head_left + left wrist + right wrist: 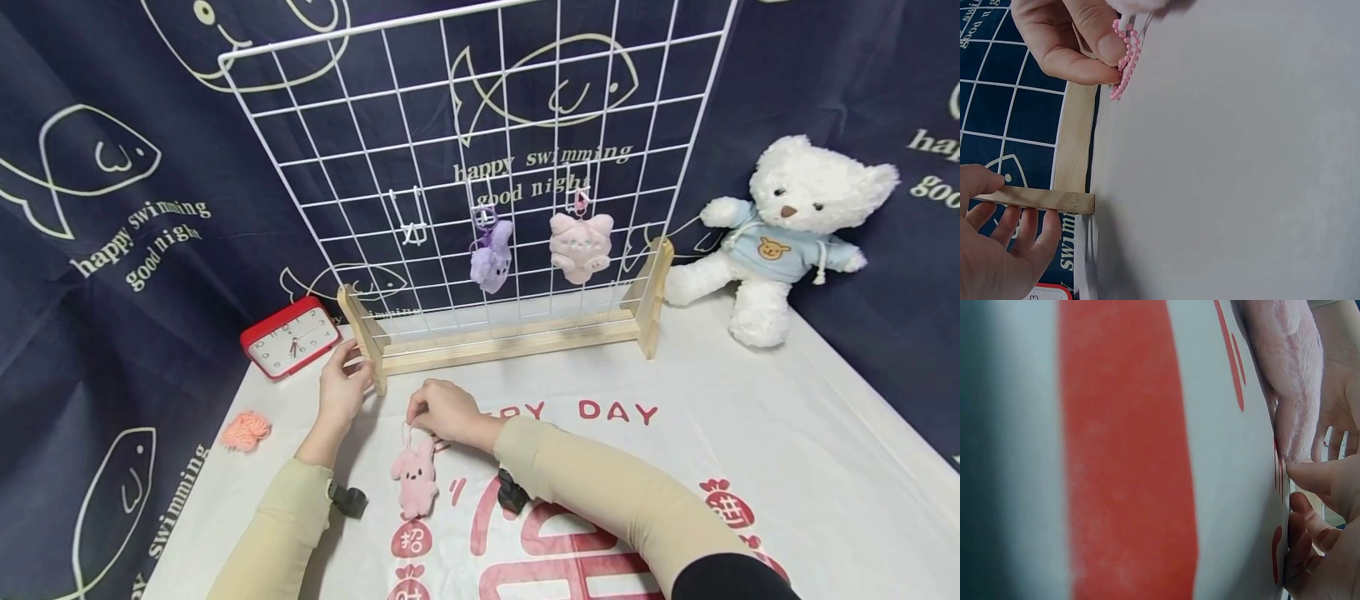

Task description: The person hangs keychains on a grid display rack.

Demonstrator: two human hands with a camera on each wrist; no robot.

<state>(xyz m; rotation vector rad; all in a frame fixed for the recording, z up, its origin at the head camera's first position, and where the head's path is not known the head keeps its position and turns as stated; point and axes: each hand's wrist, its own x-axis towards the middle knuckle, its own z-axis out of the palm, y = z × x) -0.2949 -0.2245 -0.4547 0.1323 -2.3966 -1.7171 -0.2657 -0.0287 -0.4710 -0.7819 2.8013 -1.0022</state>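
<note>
My right hand (446, 410) pinches the pink bead chain (1127, 59) of a pink plush keychain (415, 477) between thumb and fingers. The plush has long ears and lies at the white tabletop, below the hand. In the right wrist view its furry body (1291, 375) shows beside the fingers. My left hand (347, 390) holds the left foot of the wooden stand (1041, 199), with the thumb on one side and the fingertips on the other. A white wire grid (457, 87) rises from this stand.
On the grid hang a white double hook (411, 229), a purple plush keychain (491, 258) and a pale pink plush keychain (580, 247). A red clock (291, 337) and an orange yarn bundle (245, 431) lie at the left. A white teddy bear (780, 237) sits right of the stand.
</note>
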